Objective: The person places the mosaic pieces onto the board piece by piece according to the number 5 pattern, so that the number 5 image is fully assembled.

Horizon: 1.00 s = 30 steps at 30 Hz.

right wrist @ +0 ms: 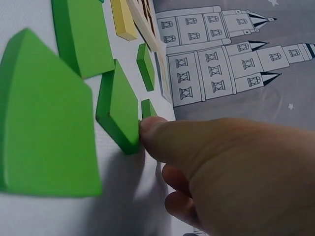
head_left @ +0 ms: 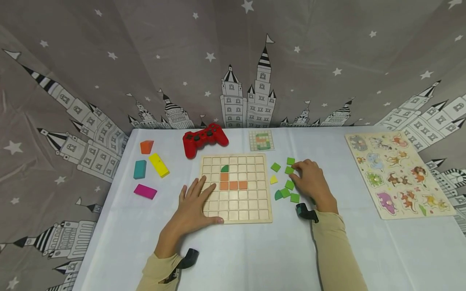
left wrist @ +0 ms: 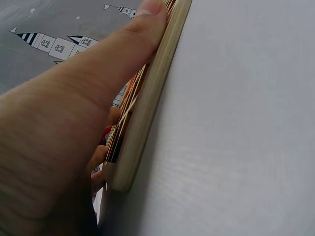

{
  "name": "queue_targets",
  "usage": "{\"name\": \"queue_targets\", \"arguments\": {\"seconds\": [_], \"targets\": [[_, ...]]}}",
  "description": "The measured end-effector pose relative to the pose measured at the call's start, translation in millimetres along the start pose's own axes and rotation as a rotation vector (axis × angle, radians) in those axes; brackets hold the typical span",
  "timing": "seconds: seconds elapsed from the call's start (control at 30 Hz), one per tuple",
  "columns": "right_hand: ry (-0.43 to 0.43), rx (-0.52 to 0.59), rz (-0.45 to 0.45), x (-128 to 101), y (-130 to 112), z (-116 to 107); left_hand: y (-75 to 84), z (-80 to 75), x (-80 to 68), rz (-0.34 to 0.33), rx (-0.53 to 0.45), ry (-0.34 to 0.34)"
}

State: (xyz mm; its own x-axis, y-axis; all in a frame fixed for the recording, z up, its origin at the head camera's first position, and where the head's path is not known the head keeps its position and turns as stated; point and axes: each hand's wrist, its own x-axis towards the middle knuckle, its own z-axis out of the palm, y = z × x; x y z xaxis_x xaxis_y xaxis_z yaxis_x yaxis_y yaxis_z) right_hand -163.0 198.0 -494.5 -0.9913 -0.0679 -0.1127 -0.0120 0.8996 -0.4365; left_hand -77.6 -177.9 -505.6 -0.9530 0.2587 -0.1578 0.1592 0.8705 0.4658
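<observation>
In the head view, a wooden grid board point(head_left: 236, 219) lies mid-table. It bears a green quarter-round piece point(head_left: 224, 168) and several orange square tiles point(head_left: 234, 185). My left hand point(head_left: 193, 208) rests over its lower left corner, fingers spread, thumb on the near edge; the left wrist view shows the thumb point(left wrist: 142, 29) along the rim. Right of the board my right hand point(head_left: 312, 182) pinches a green square tile point(head_left: 289, 170) between thumb and fingertip. The thumb partly hides that tile in the right wrist view. More green tiles point(head_left: 294, 198) and a yellow triangle point(head_left: 273, 180) lie around it.
A pattern card point(head_left: 261, 140) and a red game controller point(head_left: 205, 140) lie behind the board. Left are orange, teal point(head_left: 140, 169), yellow point(head_left: 159, 165) and magenta blocks point(head_left: 145, 191). An animal puzzle board point(head_left: 400, 176) lies at right; a printed curtain point(head_left: 233, 48) hangs behind.
</observation>
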Motion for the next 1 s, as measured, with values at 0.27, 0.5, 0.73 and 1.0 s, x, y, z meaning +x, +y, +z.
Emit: {"name": "queue_targets", "arguments": {"seconds": [0.27, 0.5, 0.73, 1.0], "targets": [[0.026, 0.015, -0.027, -2, -1, 1, 0.2, -0.1, -0.3, -0.001, -0.008, -0.004], [0.019, 0.024, -0.075, 2, -19, 2, -1.6, 1.5, 0.4, -0.006, -0.015, -0.006], [0.003, 0.053, -0.219, 10, -54, 13, -1.2, -0.5, -1.1, -0.011, -0.015, -0.004], [-0.051, 0.012, -0.368, 27, -100, 39, -0.9, 0.7, 0.2, -0.002, -0.005, -0.003]]}}
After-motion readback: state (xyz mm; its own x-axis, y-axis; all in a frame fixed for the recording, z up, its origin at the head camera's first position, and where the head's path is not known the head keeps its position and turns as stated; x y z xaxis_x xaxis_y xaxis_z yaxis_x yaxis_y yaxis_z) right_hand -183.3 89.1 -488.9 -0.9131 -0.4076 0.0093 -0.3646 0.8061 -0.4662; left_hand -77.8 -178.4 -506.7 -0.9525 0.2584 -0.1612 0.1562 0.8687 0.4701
